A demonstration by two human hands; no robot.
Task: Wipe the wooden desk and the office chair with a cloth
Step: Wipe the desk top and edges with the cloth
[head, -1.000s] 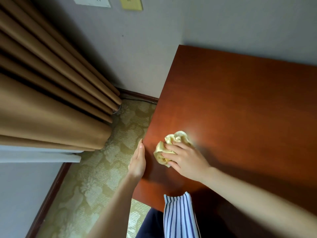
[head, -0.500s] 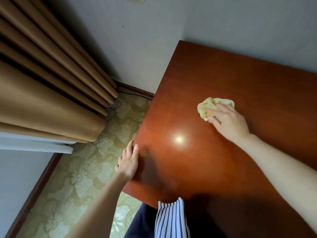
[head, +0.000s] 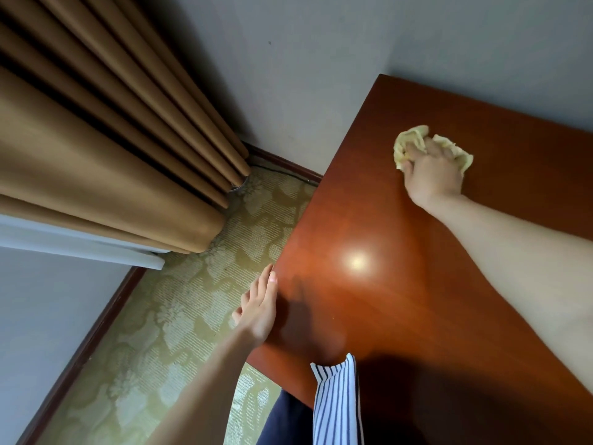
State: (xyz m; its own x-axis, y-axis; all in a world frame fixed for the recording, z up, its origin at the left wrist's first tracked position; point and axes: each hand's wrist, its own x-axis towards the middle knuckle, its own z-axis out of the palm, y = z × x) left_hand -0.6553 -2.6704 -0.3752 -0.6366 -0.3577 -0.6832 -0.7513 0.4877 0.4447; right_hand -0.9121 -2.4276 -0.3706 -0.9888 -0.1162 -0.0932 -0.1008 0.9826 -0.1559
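The reddish-brown wooden desk (head: 401,300) fills the right half of the view, with its far edge against the wall. My right hand (head: 431,175) grips a crumpled pale yellow cloth (head: 412,141) and presses it onto the desk near the far left corner. My left hand (head: 258,308) lies with straight fingers against the desk's left edge, nearer to me. No office chair is in view.
Tan pleated curtains (head: 106,149) hang at the left, down to a patterned yellow-green carpet (head: 179,316). A grey wall (head: 305,75) with a dark baseboard runs behind the desk. A striped garment (head: 337,406) hangs at the desk's near edge.
My right hand has swept the cloth from the near left part of the desk away from me toward the far corner. My left hand has stayed at the desk's left edge.
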